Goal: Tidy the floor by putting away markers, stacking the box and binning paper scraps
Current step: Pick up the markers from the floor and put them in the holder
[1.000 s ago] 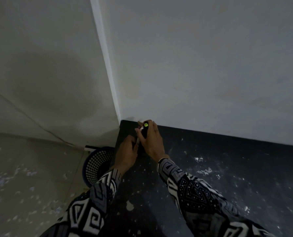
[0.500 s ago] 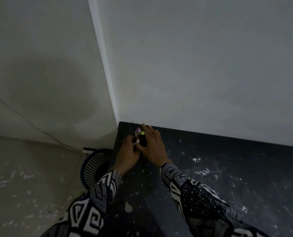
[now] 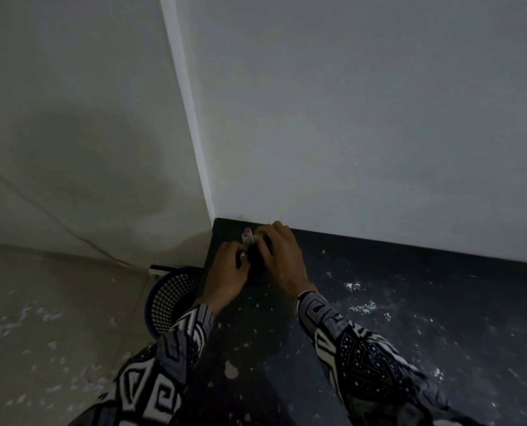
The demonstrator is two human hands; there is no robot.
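Pale pink-capped marker (image 3: 247, 238) is pinched upright between left hand (image 3: 229, 272) and right hand (image 3: 279, 256) by the wall corner; fingers clamped. Probably light, stiff, slick, so best gripped mid-barrel.

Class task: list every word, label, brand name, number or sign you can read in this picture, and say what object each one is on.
No text can be read anywhere in this picture.
The marker with the pink cap, between the left hand and right hand, is too dim and small to show print.
The mesh bin, the dark surface and the patterned sleeves bear no lettering.
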